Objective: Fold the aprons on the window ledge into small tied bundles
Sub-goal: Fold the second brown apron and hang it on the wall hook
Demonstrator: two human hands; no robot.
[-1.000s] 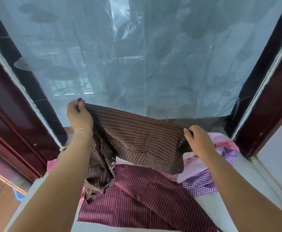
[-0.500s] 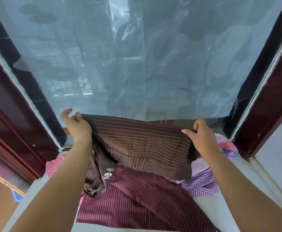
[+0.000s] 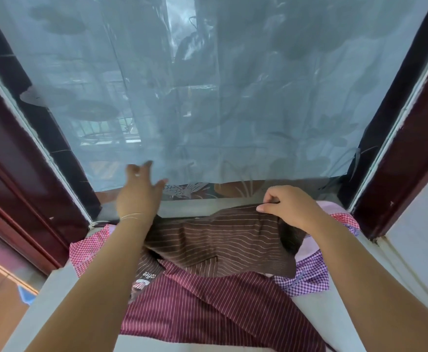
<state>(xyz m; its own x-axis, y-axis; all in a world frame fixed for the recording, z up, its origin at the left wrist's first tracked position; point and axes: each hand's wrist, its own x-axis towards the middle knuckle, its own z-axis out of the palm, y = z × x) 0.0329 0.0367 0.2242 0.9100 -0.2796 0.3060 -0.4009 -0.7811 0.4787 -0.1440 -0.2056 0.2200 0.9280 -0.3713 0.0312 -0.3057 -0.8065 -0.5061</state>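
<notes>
Head cam: brown apron (image 3: pixel 223 240) lies on ledge (image 3: pixel 317 323), atop maroon apron (image 3: pixel 197 308), long axis L-R. R hand (image 3: pixel 288 208) pinches its far-right corner. L hand (image 3: pixel 140 196) released, fingers spread, just above its far-left corner, so L is nearer for regrip.
</notes>
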